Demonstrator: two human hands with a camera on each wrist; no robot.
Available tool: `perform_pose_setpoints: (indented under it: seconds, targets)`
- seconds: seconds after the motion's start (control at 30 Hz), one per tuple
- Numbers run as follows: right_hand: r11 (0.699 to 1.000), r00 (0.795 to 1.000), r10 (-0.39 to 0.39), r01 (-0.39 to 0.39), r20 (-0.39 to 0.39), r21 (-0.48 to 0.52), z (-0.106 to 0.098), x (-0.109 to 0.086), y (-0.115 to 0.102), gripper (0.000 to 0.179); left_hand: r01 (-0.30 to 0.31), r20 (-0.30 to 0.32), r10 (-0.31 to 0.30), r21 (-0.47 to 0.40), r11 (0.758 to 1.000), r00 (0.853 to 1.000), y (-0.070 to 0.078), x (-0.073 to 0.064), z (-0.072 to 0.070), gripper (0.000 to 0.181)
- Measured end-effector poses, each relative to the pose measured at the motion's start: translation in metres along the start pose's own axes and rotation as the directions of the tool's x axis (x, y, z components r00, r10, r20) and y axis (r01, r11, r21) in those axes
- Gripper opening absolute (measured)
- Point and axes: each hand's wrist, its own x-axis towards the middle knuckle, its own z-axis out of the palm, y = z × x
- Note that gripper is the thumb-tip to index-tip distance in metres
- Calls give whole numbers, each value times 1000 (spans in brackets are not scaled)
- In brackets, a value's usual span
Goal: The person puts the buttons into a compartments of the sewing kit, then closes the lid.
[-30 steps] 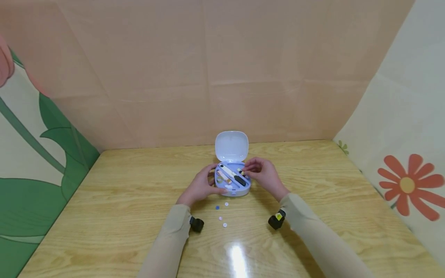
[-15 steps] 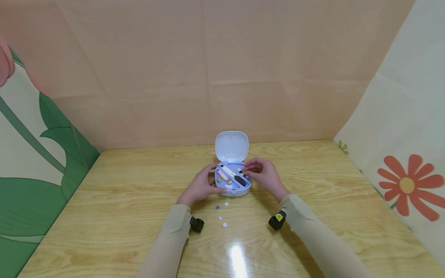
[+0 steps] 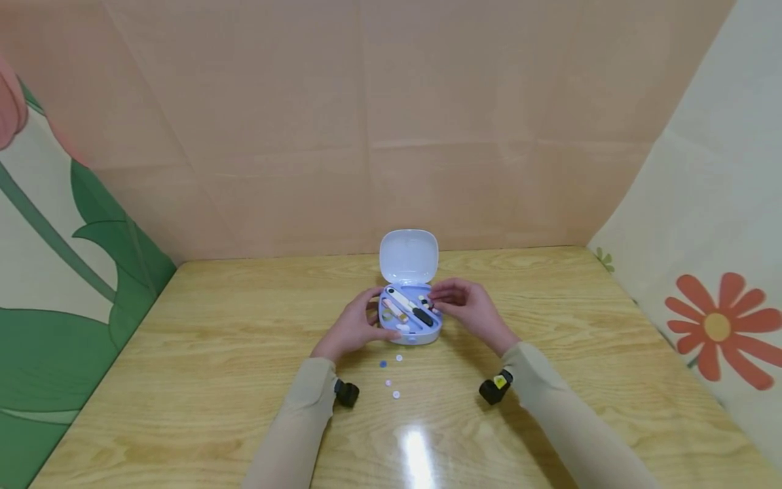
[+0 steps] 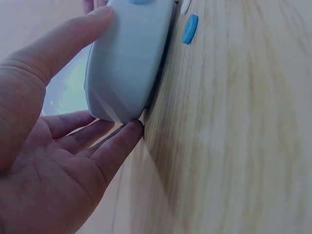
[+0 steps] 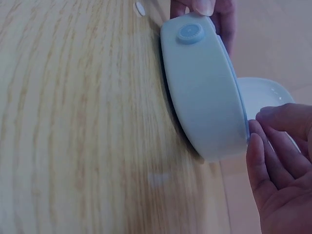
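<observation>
L hand (image 3: 353, 329) has thumb + fingers curled round the L side of the case (image 3: 424, 339), which sits mid-table (image 3: 244, 326) w/ its lid (image 3: 409, 255) up. Blue button (image 3: 383, 364) + 3 pale buttons (image 3: 396, 394) lie in front. Inside, diagonal white/black tool (image 3: 421, 316). R hand (image 3: 473, 309) at the R compartment, fingers bent, tips bunched, can't tell if they've got anything tbh.

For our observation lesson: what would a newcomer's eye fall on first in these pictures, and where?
Likely the open blue-white case, on the table between the left grip and the right grip, its lid raised behind it. Then four small buttons, loose in front of it. The big red flower on the backdrop at far right stands out.
</observation>
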Motion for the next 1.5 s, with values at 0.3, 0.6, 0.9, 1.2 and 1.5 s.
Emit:
perform_pose_setpoints:
  seconds: [0.3, 0.6, 0.9, 1.2, 1.5]
  targets:
    - [996, 997, -41, 35, 60, 86, -5, -4, 0, 35, 0, 12, 0, -12, 1000, 1000, -2, 2, 0, 87]
    - [993, 995, -54, 45, 80, 107, -6, -14, -3, 36, -4, 17, 4, -24, 1000, 1000, -3, 3, 0, 86]
    - [986, 990, -93, 77, 104, 151, -6, -23, -7, 34, -11, -4, 11, 9, 1000, 1000, -6, 1, 0, 86]
    - [981, 985, -99, 74, 138, 180, -7, -34, -17, 37, -15, 0, 15, -22, 1000, 1000, -4, 0, 0, 87]
    - [984, 983, -60, 28, 176, 175, -1, -44, -25, 34, -15, 0, 15, -12, 1000, 1000, -3, 0, 0, 87]
